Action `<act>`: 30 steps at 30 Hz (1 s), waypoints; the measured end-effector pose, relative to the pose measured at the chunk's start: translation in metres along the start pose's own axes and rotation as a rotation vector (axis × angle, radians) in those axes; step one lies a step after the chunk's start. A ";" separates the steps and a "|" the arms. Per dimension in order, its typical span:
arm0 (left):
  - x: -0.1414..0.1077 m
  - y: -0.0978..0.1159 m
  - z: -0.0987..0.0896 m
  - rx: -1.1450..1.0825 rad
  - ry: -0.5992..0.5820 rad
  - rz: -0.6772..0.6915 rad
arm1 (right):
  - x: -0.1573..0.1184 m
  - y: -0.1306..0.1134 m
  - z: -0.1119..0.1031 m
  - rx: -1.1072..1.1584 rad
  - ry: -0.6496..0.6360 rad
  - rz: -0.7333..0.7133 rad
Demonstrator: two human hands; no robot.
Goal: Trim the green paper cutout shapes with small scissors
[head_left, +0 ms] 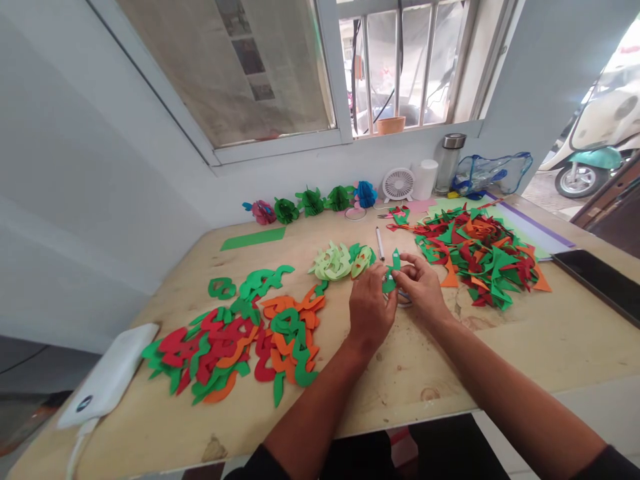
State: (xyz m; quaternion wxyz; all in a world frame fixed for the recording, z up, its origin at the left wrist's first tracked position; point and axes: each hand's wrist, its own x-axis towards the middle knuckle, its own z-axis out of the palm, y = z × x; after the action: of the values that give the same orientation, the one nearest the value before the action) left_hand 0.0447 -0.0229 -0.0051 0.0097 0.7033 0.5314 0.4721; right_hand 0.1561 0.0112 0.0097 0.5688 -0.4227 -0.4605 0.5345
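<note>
Between both hands is a green paper cutout with small white patches on it. My left hand pinches its left side, and my right hand grips its right side with thumb and fingers. Below the fingers a round, pale-rimmed thing shows in part; I cannot tell what it is. Just behind the hands lie a white pen and light green curled paper pieces. To the left spread heaps of red, green and orange paper cutouts.
A large pile of paper scraps lies at right, beside a black phone. Along the wall stand folded paper figures, a small white fan and a glass bottle. A white power bank with a cable sits at left.
</note>
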 end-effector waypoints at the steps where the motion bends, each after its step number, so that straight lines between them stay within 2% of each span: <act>1: 0.000 0.000 0.000 -0.015 -0.006 -0.007 | 0.000 0.001 0.000 -0.001 -0.002 0.000; 8: 0.000 -0.001 -0.004 -0.043 -0.029 -0.072 | 0.000 0.003 -0.001 0.002 -0.023 0.012; 18: -0.002 -0.001 -0.003 -0.026 -0.039 -0.034 | -0.001 0.006 -0.001 -0.018 -0.066 0.024; 30: -0.002 0.001 -0.005 -0.153 -0.055 -0.204 | -0.003 -0.003 0.002 0.087 -0.075 0.089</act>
State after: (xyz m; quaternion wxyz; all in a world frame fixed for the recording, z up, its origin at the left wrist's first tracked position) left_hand 0.0421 -0.0268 -0.0031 0.1259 0.6554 0.5624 0.4883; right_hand 0.1542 0.0075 0.0125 0.5445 -0.3975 -0.4387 0.5943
